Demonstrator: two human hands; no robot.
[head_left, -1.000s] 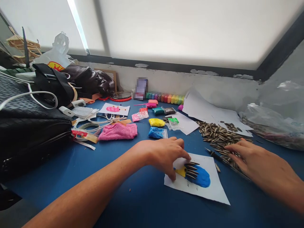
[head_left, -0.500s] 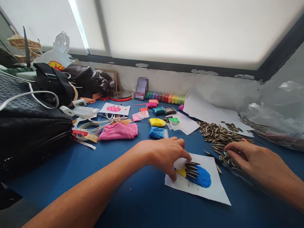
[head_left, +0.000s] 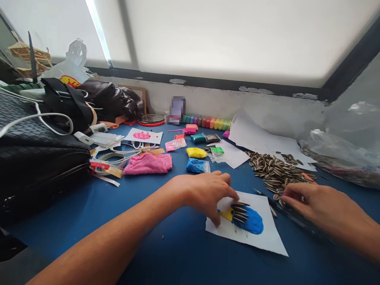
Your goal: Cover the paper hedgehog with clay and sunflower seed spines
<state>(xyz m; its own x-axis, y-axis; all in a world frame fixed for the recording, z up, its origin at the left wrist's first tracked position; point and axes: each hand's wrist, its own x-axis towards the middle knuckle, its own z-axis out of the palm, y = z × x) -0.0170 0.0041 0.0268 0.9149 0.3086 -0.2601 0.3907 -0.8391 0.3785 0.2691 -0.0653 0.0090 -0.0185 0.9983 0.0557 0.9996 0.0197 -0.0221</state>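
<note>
My left hand (head_left: 208, 192) rests with thumb and fingers apart on the white paper (head_left: 268, 240), pressing its left side to the table. On that paper is a blue clay shape (head_left: 254, 221) with a yellow pointed end (head_left: 227, 214). Several striped sunflower seeds (head_left: 240, 214) lie in a row on the clay, and short pencil lines show below it. My right hand (head_left: 322, 206) is at the near edge of the sunflower seed pile (head_left: 271, 168), thumb and finger pinched together. Whatever sits between those fingertips is too small to make out.
A dark, slim tool (head_left: 286, 211) lies between paper and right hand. Clay packets in yellow (head_left: 196, 152) and blue (head_left: 196, 165) lie beyond my left hand. A pink cloth (head_left: 148, 163) and black bag (head_left: 44, 170) are leftward; a plastic bag (head_left: 344, 154) stands at right.
My right hand has shifted slightly down and toward me at the seed pile's near edge, uncovering more of an orange object behind it. The left hand stays on the paper.
</note>
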